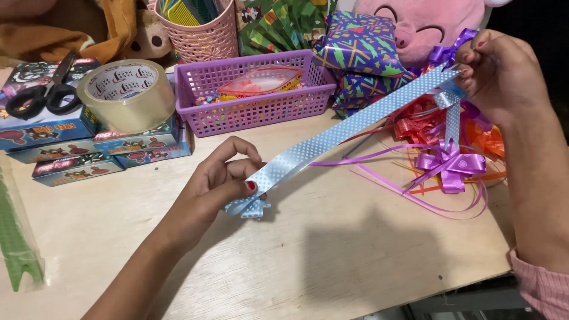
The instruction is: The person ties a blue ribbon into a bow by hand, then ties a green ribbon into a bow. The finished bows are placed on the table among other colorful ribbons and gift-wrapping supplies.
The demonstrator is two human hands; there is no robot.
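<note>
A light blue dotted ribbon (pixel 332 137) stretches diagonally across the wooden table (pixel 332 261). My left hand (pixel 222 181) pinches its lower end, where the ribbon bunches into a small knot near the table's middle. My right hand (pixel 501 74) holds the upper end raised at the top right, fingers closed on it. Below that hand lies a purple ribbon bow (pixel 451 166) on a heap of orange, red and purple ribbons (pixel 435 127).
A purple plastic basket (pixel 198 98) stands at the back, with a roll of clear tape (pixel 126 95) on coloured boxes (pixel 89 148) and black scissors (pixel 44 95) to its left. Wrapped gifts (pixel 361 56), a pink plush toy (pixel 427 24) and a pink cup (pixel 201 29) line the far edge.
</note>
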